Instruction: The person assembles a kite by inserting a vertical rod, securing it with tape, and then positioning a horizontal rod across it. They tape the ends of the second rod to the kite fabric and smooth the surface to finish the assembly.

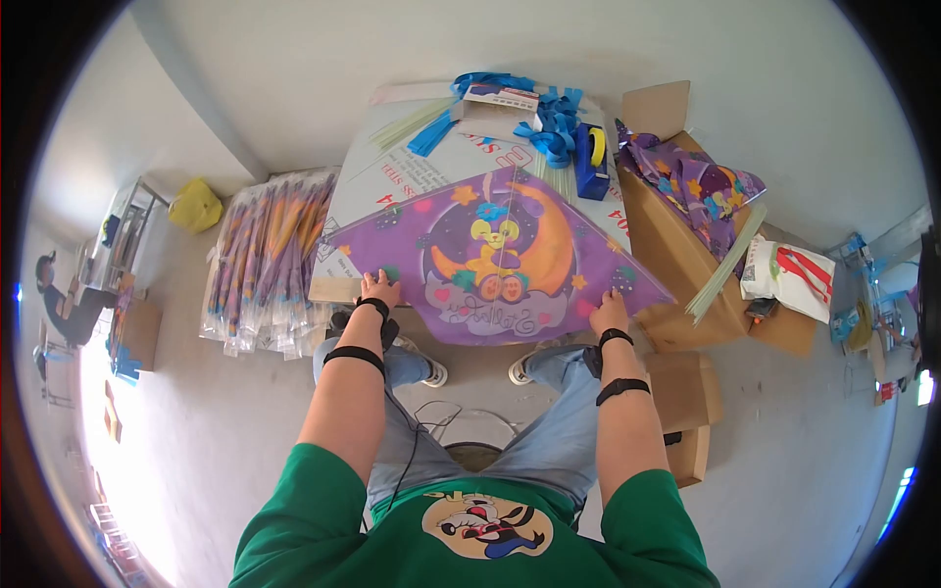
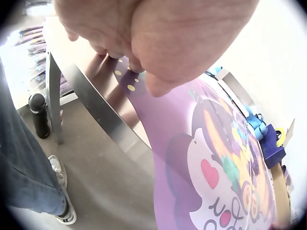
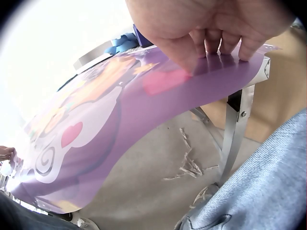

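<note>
A purple kite-shaped sheet [image 1: 392, 233] with a bear, a moon and reversed lettering lies across the table, its lower edge hanging over the front. At its left part, the left hand [image 1: 380, 287] rests near the lower edge. In the left wrist view, that hand [image 2: 158, 38] touches the sheet [image 2: 160, 117] with its fingertips, and the thumb is extended. Over the right part is the right hand [image 1: 610, 312]. The right wrist view shows this hand [image 3: 211, 28] pressing thumb and fingertips on the top face of the sheet [image 3: 139, 108], near a pink heart.
Blue ribbons [image 1: 557, 142], a small carton [image 1: 498, 120] and a blue tape dispenser [image 1: 590, 171] are at the table's back. Bagged purple bundles [image 1: 270, 255] stand left. To the right are an open cardboard box [image 1: 676, 284] with printed sheets, pale sticks [image 1: 725, 267] and a white bag [image 1: 784, 279].
</note>
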Demonstrator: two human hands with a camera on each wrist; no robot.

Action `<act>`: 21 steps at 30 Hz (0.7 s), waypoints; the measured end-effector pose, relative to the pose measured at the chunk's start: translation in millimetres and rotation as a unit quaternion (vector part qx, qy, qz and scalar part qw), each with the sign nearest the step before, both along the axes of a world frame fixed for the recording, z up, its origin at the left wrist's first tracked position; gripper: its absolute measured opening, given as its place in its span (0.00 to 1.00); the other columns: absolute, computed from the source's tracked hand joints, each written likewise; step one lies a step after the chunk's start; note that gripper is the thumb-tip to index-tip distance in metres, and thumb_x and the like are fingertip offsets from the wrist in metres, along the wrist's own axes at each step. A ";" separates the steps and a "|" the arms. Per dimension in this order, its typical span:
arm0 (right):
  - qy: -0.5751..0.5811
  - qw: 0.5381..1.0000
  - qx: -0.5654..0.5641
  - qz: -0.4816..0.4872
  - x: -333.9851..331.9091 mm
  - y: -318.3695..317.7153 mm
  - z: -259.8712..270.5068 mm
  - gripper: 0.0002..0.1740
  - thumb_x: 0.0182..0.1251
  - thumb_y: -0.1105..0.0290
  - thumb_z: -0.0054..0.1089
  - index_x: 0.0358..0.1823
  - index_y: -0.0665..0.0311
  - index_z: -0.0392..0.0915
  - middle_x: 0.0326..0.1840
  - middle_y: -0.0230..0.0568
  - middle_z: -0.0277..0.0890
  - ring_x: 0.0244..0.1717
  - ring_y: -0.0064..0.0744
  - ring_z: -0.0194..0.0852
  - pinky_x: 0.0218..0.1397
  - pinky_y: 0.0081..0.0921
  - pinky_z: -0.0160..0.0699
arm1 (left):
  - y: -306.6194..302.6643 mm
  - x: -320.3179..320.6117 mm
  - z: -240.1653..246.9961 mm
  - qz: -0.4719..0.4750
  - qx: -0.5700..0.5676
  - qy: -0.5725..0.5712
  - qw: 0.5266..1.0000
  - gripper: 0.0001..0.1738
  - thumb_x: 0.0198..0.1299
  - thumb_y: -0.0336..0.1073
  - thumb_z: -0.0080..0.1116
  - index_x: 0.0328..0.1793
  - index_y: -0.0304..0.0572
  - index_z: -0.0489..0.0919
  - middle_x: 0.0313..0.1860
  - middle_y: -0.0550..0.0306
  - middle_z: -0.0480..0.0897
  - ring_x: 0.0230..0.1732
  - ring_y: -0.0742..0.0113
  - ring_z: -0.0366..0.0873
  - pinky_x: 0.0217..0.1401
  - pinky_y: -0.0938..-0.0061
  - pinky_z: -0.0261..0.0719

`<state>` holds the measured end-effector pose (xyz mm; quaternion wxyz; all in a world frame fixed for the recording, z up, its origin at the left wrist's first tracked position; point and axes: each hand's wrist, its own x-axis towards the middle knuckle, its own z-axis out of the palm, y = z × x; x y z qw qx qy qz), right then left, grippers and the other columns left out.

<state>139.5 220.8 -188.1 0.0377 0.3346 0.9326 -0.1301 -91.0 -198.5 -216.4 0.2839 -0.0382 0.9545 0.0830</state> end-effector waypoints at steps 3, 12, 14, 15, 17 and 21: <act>0.007 1.000 0.020 0.009 0.7 -1.6 2.3 0.28 0.58 0.69 0.48 0.61 0.73 0.66 0.68 0.55 0.59 0.70 0.47 0.55 0.71 0.32 0.56 | -2.3 -2.2 -2.4 -0.009 -0.009 0.004 1.000 0.40 0.61 0.62 0.39 0.77 0.61 0.47 0.79 0.53 0.39 0.78 0.57 0.38 0.73 0.42 0.42; -0.036 0.999 -0.029 0.010 -16.1 21.6 37.4 0.17 0.57 0.68 0.49 0.44 0.71 0.78 0.52 0.57 0.74 0.55 0.48 0.72 0.59 0.39 0.69 | -39.9 -48.0 -79.9 -0.154 -0.018 0.051 0.987 0.35 0.63 0.60 0.34 0.69 0.49 0.65 0.69 0.41 0.62 0.68 0.45 0.62 0.69 0.41 0.52; -0.048 0.998 -0.032 0.023 -29.2 40.5 37.6 0.17 0.57 0.67 0.51 0.43 0.70 0.78 0.49 0.56 0.76 0.51 0.48 0.74 0.57 0.40 0.71 | -16.4 -27.0 1.5 -0.116 -0.002 0.042 0.992 0.33 0.63 0.60 0.33 0.63 0.46 0.71 0.62 0.39 0.69 0.64 0.44 0.67 0.66 0.42 0.57; 0.005 0.998 -0.060 -0.010 -35.5 50.0 37.7 0.16 0.57 0.66 0.52 0.43 0.68 0.79 0.46 0.55 0.77 0.48 0.48 0.76 0.54 0.39 0.73 | -6.5 -20.3 36.8 -0.080 0.009 0.032 0.996 0.34 0.64 0.60 0.32 0.57 0.44 0.77 0.55 0.38 0.77 0.59 0.44 0.72 0.63 0.42 0.62; 0.053 0.994 -0.081 -0.047 -53.4 78.6 33.2 0.15 0.57 0.65 0.54 0.42 0.67 0.79 0.42 0.55 0.79 0.44 0.48 0.78 0.51 0.39 0.75 | -17.6 -37.6 26.2 -0.083 0.030 0.080 0.993 0.32 0.64 0.59 0.34 0.48 0.39 0.80 0.47 0.37 0.79 0.53 0.43 0.75 0.58 0.48 0.67; 0.247 0.943 -0.208 -0.078 -111.1 134.7 24.9 0.16 0.60 0.61 0.57 0.42 0.66 0.79 0.36 0.46 0.82 0.35 0.38 0.81 0.40 0.30 0.76 | -15.7 -43.2 47.6 -0.062 0.061 0.155 0.984 0.33 0.64 0.58 0.38 0.38 0.35 0.82 0.36 0.37 0.81 0.44 0.39 0.78 0.49 0.53 0.74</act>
